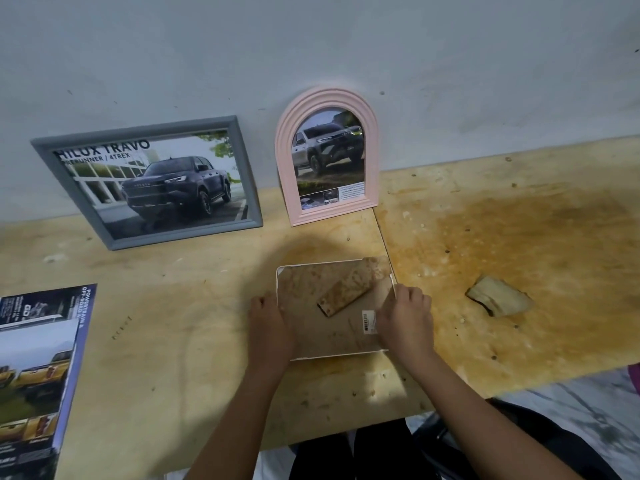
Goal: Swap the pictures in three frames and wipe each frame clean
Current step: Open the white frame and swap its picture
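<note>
Plywood table point(173, 358), stained on the right half. Grey frame point(147, 181) with a dark truck picture leans on the wall, back left. Truck brochure point(38, 368) lies flat at the left edge. Pink arched frame point(327, 155) stands beside the grey one, also loaded. White frame point(332, 306) lies face down at centre front, brown backing and stand leg up. Left hand point(268, 317) grips its left edge, fingers curled. Right hand point(405, 317) grips the right edge, knuckles bent. Folded cloth point(498, 296) sits apart to the right. Barcode sticker point(369, 322) touches the right hand.
</note>
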